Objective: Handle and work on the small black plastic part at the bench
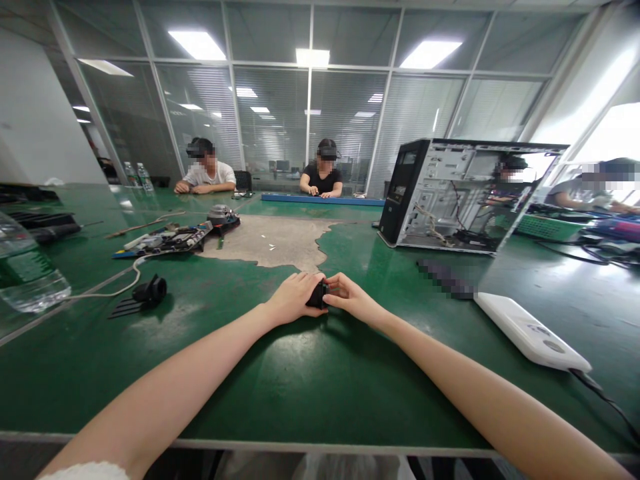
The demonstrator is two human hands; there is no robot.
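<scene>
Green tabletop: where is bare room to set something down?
The tabletop is bare between the left forearm and right forearm, nearer than the held black part, and between the right forearm and white device. It is crowded left around the circuit board and bottle, and far right around the green basket.

glass partition (270, 133) | bright lights (197, 45) | pale wall (40, 113), left | green table (300, 393)

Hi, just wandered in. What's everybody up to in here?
The person wearing the camera holds a small black part in both hands over a green table: the left hand grips it while the right hand's fingers touch its other side. A circuit board lies to the left, and an open computer case stands to the right. Other people sit around the table.
</scene>
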